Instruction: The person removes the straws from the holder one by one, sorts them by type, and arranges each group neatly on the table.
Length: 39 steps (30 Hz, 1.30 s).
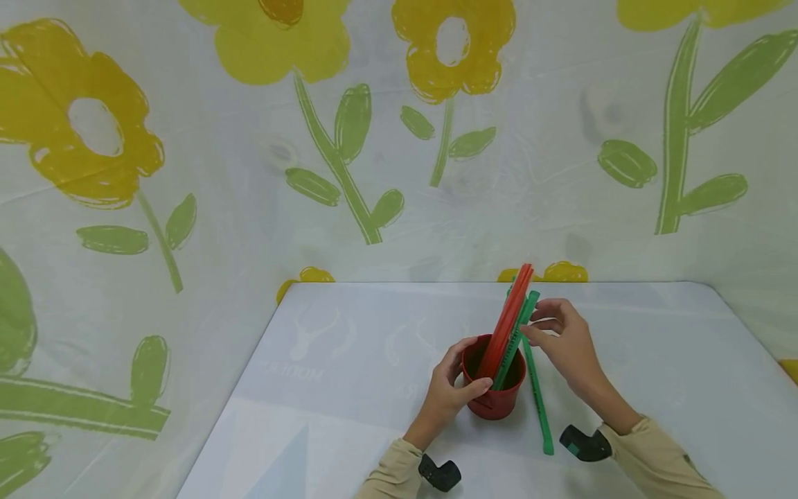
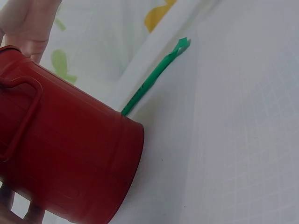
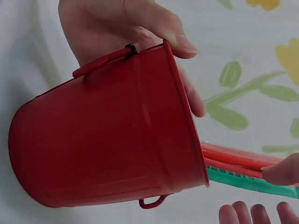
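looking down from the head cam, left hand grips the red bucket on the table to steady it while right hand pinches a green stick going in beside red sticks. left wrist: another green stick lies behind the bucket. right wrist: sticks poke past the rim.

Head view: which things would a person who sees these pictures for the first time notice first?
The red bucket stands near the table's front edge, gripped by the left hand, with red and green sticks leaning out of it. The right hand pinches a green one of these near its top. Another green stick lies flat on the table right of the bucket.
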Each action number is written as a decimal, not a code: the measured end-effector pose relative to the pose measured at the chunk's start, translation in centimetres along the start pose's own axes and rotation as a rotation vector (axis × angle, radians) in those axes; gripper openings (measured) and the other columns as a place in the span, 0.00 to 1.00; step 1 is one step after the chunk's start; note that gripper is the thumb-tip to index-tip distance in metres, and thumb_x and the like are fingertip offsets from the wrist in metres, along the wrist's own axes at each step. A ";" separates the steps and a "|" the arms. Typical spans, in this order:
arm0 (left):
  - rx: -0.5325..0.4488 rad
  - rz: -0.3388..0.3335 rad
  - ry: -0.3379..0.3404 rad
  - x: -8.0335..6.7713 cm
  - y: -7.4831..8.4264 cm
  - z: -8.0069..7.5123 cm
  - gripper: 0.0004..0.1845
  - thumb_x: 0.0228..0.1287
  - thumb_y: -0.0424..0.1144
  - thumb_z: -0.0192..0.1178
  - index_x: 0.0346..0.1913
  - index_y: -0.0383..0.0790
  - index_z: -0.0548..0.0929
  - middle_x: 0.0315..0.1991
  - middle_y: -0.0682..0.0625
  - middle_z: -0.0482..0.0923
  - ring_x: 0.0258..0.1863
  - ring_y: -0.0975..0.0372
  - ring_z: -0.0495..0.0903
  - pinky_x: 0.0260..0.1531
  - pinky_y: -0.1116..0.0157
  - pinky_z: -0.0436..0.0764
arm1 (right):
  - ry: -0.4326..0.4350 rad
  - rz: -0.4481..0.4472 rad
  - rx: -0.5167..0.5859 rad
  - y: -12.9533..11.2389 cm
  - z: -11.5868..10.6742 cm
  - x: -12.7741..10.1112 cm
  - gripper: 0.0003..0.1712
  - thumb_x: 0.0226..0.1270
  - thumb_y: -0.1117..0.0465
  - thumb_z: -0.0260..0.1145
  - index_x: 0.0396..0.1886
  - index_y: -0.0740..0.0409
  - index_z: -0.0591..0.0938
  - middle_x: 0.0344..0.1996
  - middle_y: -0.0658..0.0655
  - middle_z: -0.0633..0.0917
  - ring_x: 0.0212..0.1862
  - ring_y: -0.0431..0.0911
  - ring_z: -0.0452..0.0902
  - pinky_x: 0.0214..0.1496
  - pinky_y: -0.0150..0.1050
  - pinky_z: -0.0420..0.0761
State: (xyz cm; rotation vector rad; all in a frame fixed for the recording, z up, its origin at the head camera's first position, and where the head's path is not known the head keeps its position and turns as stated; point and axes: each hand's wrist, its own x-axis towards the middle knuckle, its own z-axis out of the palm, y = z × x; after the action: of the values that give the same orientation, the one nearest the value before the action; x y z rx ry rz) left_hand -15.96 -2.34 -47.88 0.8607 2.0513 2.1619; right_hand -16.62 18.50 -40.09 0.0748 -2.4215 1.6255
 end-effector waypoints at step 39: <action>-0.002 -0.004 -0.011 0.0 0.3 0.1 0.32 0.62 0.38 0.60 0.68 0.38 0.63 0.63 0.43 0.68 0.61 0.51 0.68 0.61 0.55 0.67 | 0.167 -0.082 0.053 0.7 1.6 -0.8 0.23 0.60 0.61 0.69 0.50 0.65 0.71 0.39 0.59 0.80 0.36 0.34 0.78 0.35 0.25 0.79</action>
State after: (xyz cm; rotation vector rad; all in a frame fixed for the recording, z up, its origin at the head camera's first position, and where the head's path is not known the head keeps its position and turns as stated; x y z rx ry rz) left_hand -15.81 -2.34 -47.56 0.8659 2.0442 2.1517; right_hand -16.24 17.27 -41.41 0.0445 -2.2224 1.5934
